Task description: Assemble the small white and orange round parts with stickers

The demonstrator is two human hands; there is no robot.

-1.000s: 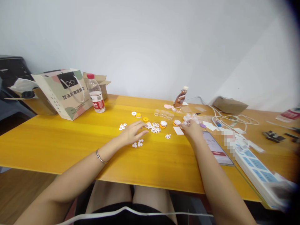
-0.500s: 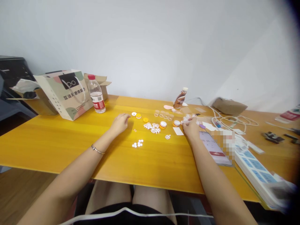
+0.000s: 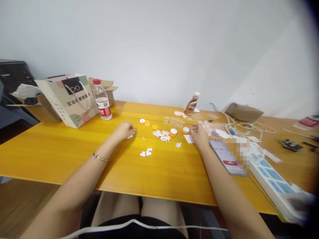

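My left hand (image 3: 124, 130) is over the left-middle of the table, its fingers curled together above some small white discs (image 3: 131, 135); what they hold, if anything, is hidden. My right hand (image 3: 199, 132) touches or nearly touches a white and orange round piece (image 3: 185, 130), fingers bent. Beside it lies a white card (image 3: 188, 138). Between the hands are white cut-out pieces (image 3: 164, 136), another white and orange stack (image 3: 173, 132), yellow discs (image 3: 155, 127) and clear rings (image 3: 173, 121). More small white discs (image 3: 146, 152) lie nearer to me.
A water bottle (image 3: 102, 101), a paper bag (image 3: 71, 101) and cardboard boxes stand at the left. A brown drink bottle (image 3: 191, 104) is at the back. On the right lie a phone (image 3: 225, 157), a power strip (image 3: 271, 182), cables and a brown packet (image 3: 244, 112).
My left hand has moved left and slightly nearer, and white discs now show beneath its fingers. My right hand has shifted left, from the clear plastic bits to the white and orange piece.
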